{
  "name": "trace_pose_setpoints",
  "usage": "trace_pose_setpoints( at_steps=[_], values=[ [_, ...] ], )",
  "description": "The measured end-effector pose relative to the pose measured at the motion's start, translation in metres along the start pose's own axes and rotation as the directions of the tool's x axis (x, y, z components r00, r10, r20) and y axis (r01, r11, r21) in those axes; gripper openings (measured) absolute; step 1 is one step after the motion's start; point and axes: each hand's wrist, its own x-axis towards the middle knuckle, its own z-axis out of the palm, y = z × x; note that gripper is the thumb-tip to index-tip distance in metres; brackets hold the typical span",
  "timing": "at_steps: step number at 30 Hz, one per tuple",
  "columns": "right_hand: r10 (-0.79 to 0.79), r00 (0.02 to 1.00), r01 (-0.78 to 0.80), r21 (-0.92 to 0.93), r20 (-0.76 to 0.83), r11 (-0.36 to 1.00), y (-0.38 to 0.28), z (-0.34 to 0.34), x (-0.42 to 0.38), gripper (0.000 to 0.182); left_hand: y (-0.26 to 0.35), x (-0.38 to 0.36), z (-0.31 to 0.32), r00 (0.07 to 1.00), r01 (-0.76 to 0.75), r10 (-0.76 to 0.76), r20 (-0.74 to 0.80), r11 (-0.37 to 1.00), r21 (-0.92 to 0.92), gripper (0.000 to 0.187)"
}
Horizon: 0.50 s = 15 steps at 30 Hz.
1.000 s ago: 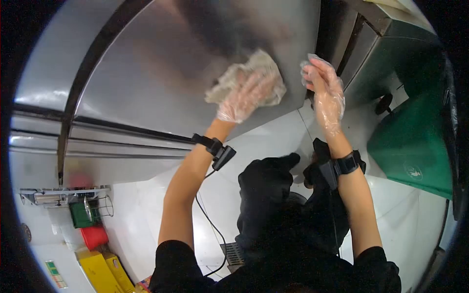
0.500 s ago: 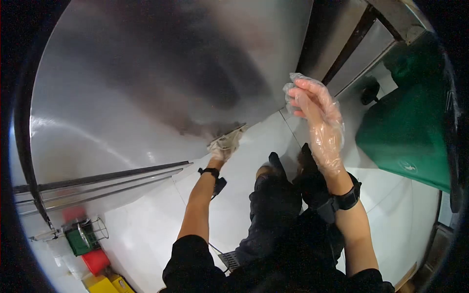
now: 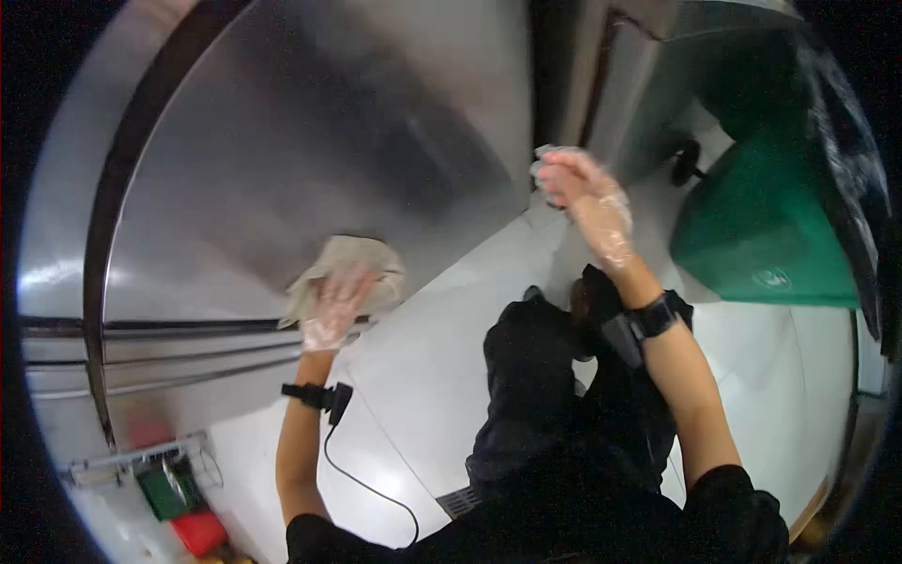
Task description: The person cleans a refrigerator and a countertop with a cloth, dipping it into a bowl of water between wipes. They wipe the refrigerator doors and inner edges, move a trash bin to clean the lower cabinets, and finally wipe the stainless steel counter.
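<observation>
My left hand point(image 3: 336, 305), in a clear plastic glove, holds a beige cloth point(image 3: 362, 261) against the lower part of a large, shiny metal panel point(image 3: 310, 160). Its fingers lie over the cloth, pressing it to the metal near the bottom edge. My right hand point(image 3: 587, 197), gloved in the same clear plastic, is raised in the air to the right of the panel. Its fingers are loosely bent and somewhat blurred, with nothing visible in them. A black band with a small device sits on each wrist.
On the right stands a green bin point(image 3: 770, 226) with a black plastic bag point(image 3: 846, 141) beside it. Metal rails point(image 3: 207, 357) run along the lower left. A green basket point(image 3: 169, 489) and a red container point(image 3: 199, 532) are at bottom left. A drain grate point(image 3: 458, 503) lies in the white tiled floor point(image 3: 442, 348).
My left hand has moved left along the panel with the cloth, which now lies spread flatter. My right hand has shifted slightly left. The view has turned a little.
</observation>
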Motion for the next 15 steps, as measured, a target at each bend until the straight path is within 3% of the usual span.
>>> trace_pose_setpoints(
  at_steps=[1, 2, 3, 5, 6, 7, 9, 10, 11, 12, 14, 15],
  values=[
    [-0.026, 0.999, 0.025, 0.033, 0.025, 0.999, 0.008, -0.008, -0.001, 0.02, -0.019, 0.008, 0.005, 0.998, -0.015, -0.009, 0.069, 0.938, 0.346, 0.063],
    [-0.054, 0.998, 0.051, 0.065, 0.045, 0.997, 0.015, -0.018, -0.002, 0.02, -0.056, 0.032, -0.004, 0.971, 0.218, -0.233, -0.047, 0.952, -0.215, 0.061],
    [-0.08, 0.995, 0.076, 0.076, 0.056, 0.994, 0.01, -0.023, -0.009, 0.02, -0.094, 0.053, -0.011, 0.889, 0.286, -0.456, -0.046, 0.631, -0.721, 0.06],
    [-0.156, 0.988, 0.155, 0.038, 0.01, 0.987, 0.005, -0.042, -0.018, 0.019, -0.127, 0.093, -0.027, 0.815, 0.336, -0.578, -0.043, 0.532, -0.777, 0.059],
    [-0.263, 0.965, 0.251, -0.216, -0.027, 0.944, -0.001, -0.053, -0.019, 0.018, -0.14, 0.099, -0.035, 0.869, 0.331, -0.496, 0.006, 0.57, -0.752, 0.06],
    [-0.305, 0.947, 0.253, -0.354, -0.099, 0.9, -0.005, -0.067, -0.025, 0.017, -0.144, 0.112, -0.043, 0.853, 0.311, -0.521, -0.035, 0.561, -0.767, 0.06],
    [-0.389, 0.905, 0.212, -0.614, -0.17, 0.76, -0.037, -0.092, -0.044, 0.017, -0.153, 0.138, -0.054, 0.798, 0.223, -0.599, -0.065, 0.394, -0.892, 0.06],
    [-0.518, 0.844, 0.302, -0.675, -0.138, 0.673, -0.056, -0.074, -0.067, 0.017, -0.16, 0.112, -0.045, 0.775, 0.233, -0.629, -0.062, 0.376, -0.897, 0.06],
    [-0.625, 0.772, 0.371, -0.718, -0.114, 0.589, -0.065, -0.083, -0.077, 0.017, -0.167, 0.116, -0.051, 0.753, 0.214, -0.655, -0.053, 0.321, -0.922, 0.057],
    [-0.544, 0.824, 0.307, -0.68, -0.16, 0.666, -0.074, -0.092, -0.086, 0.019, -0.175, 0.117, -0.057, 0.734, 0.196, -0.678, -0.041, 0.269, -0.943, 0.054],
    [-0.587, 0.786, 0.345, -0.651, -0.192, 0.676, -0.083, -0.114, -0.108, 0.021, -0.189, 0.115, -0.072, 0.699, 0.172, -0.715, -0.036, 0.216, -0.961, 0.052],
    [-0.482, 0.844, 0.311, -0.516, -0.236, 0.798, -0.091, -0.124, -0.118, 0.023, -0.197, 0.115, -0.076, 0.694, 0.125, -0.719, -0.013, 0.139, -0.982, 0.052]
  ],
)
